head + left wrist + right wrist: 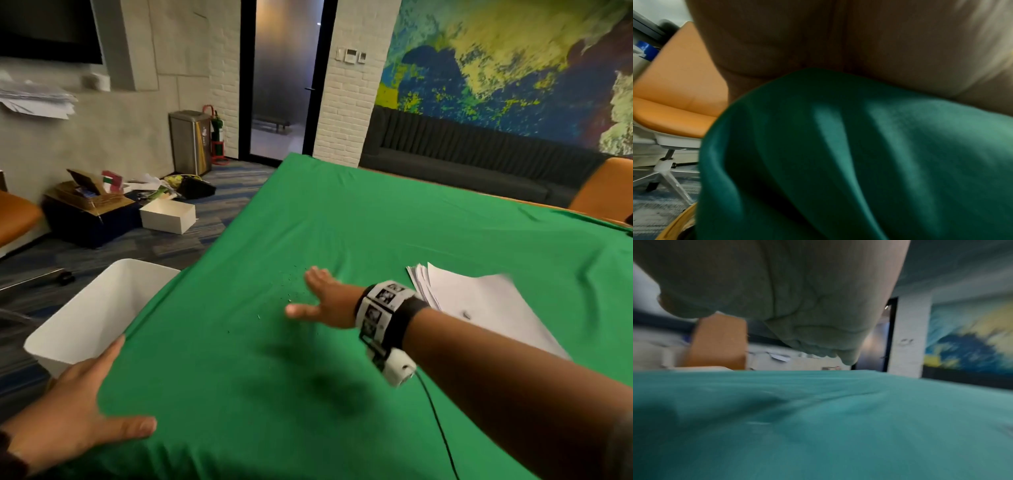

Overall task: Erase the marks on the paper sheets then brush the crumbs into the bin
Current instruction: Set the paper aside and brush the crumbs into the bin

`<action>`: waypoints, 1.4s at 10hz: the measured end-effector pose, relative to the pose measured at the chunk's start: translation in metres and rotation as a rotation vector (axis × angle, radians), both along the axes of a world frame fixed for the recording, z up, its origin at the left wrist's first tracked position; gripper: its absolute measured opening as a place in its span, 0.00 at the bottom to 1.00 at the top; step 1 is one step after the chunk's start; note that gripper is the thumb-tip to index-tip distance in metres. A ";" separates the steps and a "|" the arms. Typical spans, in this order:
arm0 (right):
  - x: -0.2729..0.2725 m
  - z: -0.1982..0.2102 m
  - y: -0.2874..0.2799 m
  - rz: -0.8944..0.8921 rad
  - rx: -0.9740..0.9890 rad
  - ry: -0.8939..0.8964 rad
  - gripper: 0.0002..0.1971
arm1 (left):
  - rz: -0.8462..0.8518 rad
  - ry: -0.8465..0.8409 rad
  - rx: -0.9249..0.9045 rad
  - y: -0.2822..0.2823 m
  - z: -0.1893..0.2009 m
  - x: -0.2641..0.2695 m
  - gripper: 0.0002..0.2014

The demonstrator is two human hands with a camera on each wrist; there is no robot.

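- While the paper sheets (486, 301) lie stacked aside, brushing is in hand: right hand (329, 301), grip wide, flat behind the crumbs (291, 284).
- Left hand (78, 407), grip wide, lies flat on the counter (342, 222) edge beside the bin (85, 322).
- Next move, as judged: sweep the crumbs leftward over that edge.

Both wrist views blur — the right hand (797, 296) smeared, the bin (85, 315) partly behind cloth.
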State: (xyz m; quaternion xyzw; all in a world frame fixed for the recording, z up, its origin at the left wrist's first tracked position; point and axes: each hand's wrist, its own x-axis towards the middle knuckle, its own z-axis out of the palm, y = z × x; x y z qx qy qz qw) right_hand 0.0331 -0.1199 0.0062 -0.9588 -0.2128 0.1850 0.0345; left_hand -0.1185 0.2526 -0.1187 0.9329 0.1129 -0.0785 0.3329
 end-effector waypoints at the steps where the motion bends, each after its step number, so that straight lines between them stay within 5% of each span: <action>1: 0.070 -0.006 -0.060 -0.270 -0.224 -0.107 0.68 | 0.007 0.007 -0.016 -0.002 0.003 -0.003 0.84; 2: 0.124 -0.027 -0.120 -0.541 -0.295 -0.032 0.87 | -0.002 -0.003 -0.006 -0.004 0.004 -0.002 0.83; 3: 0.139 -0.039 -0.129 -0.588 -0.353 0.039 0.80 | -0.012 0.003 -0.009 -0.004 0.006 -0.002 0.82; 4: 0.113 -0.051 -0.095 -0.260 -0.340 0.014 0.72 | 0.005 0.010 0.010 0.000 0.005 -0.003 0.84; 5: 0.063 -0.047 -0.044 0.259 -0.157 0.129 0.59 | -0.039 0.017 0.055 0.013 -0.021 -0.006 0.82; 6: 0.064 -0.038 -0.032 0.280 0.091 0.171 0.54 | -0.080 0.019 0.037 0.032 -0.055 -0.006 0.78; 7: 0.112 -0.029 -0.059 -0.061 0.016 -0.025 0.67 | -0.062 -0.001 0.007 0.014 -0.024 -0.008 0.80; 8: 0.151 -0.036 -0.101 -0.349 -0.293 0.000 0.77 | -0.002 0.026 -0.038 -0.007 0.012 -0.011 0.83; 9: 0.160 -0.046 -0.101 -0.350 -0.386 0.079 0.89 | -0.006 0.029 -0.079 -0.014 0.023 -0.009 0.82; 10: 0.127 -0.051 -0.066 0.184 -0.254 0.053 0.78 | 0.005 -0.009 -0.110 -0.012 0.019 -0.009 0.79; 11: 0.117 -0.049 -0.039 0.396 -0.089 0.025 0.73 | 0.003 -0.030 -0.097 -0.007 0.013 -0.009 0.75; 12: 0.153 -0.039 -0.049 0.090 -0.095 -0.089 0.74 | 0.024 -0.015 -0.082 -0.004 0.009 -0.008 0.76; 13: 0.175 -0.030 -0.060 -0.169 -0.332 -0.071 0.74 | 0.038 -0.045 -0.082 -0.004 0.005 -0.008 0.75; 14: 0.173 -0.038 -0.050 -0.216 -0.317 0.044 0.78 | 0.046 -0.036 -0.076 -0.007 0.008 -0.008 0.74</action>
